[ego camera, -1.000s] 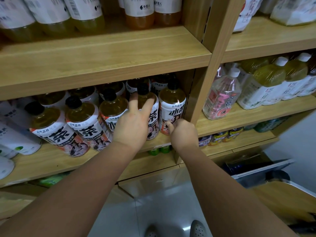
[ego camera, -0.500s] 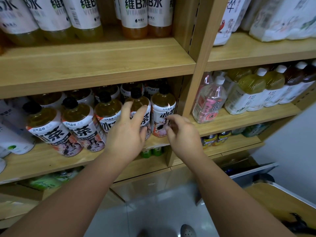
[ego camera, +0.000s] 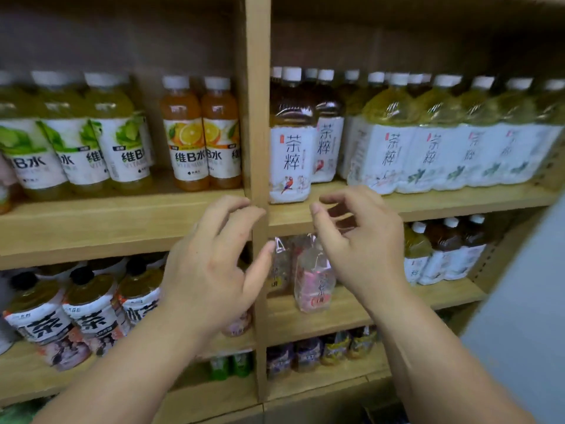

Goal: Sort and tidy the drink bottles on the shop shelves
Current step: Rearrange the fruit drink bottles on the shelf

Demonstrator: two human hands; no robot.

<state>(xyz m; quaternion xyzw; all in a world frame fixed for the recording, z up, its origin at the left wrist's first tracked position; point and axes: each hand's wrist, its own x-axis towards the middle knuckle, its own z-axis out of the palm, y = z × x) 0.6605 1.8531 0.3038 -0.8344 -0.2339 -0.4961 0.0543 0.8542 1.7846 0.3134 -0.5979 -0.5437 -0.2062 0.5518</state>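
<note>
- Well left of the pale upright wooden post, white-capped plastic bottles of yellow-green drink with lime-picture labels stand in a row on the upper board.
- Lower and left of the post, squat black-capped bottles of amber tea crowd together and lean.
- Just left of the post, two white-capped orange-juice bottles with orange-slice labels stand upright, the nearer one just beside the post.
- The left hand hovers in front of the post's left edge, fingers spread and half bent, holding nothing.
- Just right of the post stands a tall white-capped bottle of brown tea with a parrot label, set forward of its neighbours and probably the next to be straightened. Full and sealed, it looks fairly heavy. Its thin plastic would likely give under a squeeze, and the glossy label may be slick. The labelled waist seems the firmest place to hold.
- Below it, right of the post, a clear bottle with a pink label is partly hidden by the hands.
- The right hand, right of the post, is loosely curled and empty.
- Farther right, shrink-wrapped pale green tea bottles pack tightly, leaving little room on that side.
</note>
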